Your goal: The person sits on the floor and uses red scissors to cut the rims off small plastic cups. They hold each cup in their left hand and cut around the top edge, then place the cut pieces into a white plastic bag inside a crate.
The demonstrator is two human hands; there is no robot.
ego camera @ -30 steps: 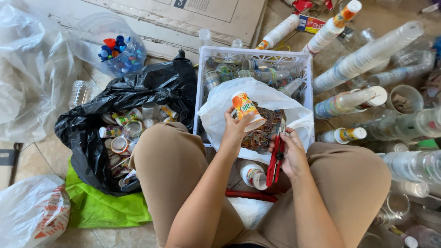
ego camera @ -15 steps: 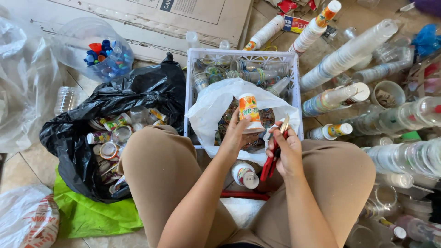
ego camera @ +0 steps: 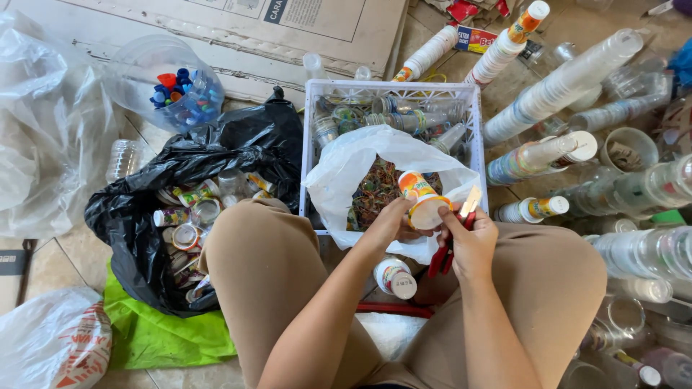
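Note:
My left hand (ego camera: 393, 225) grips a small plastic cup (ego camera: 420, 199) with an orange label and a sealed foil lid, tipped so the lid faces me. My right hand (ego camera: 470, 241) holds a red-handled cutter (ego camera: 453, 238) whose blade points up beside the cup's rim, with its fingertips on the lid. Both hands hover over a white plastic bag (ego camera: 346, 173) full of peeled labels. Another sealed cup (ego camera: 395, 278) lies between my knees.
A white crate (ego camera: 314, 130) of empty cups stands behind the bag. A black bag (ego camera: 130, 230) of cups lies at left, above it a clear tub of bottle caps (ego camera: 180, 90). Stacked clear cups (ego camera: 562, 86) crowd the right side. A red bar (ego camera: 393, 308) lies under my legs.
The cup has been tilted from upright so that its lid faces me. My right hand has brought the cutter up against the cup's rim.

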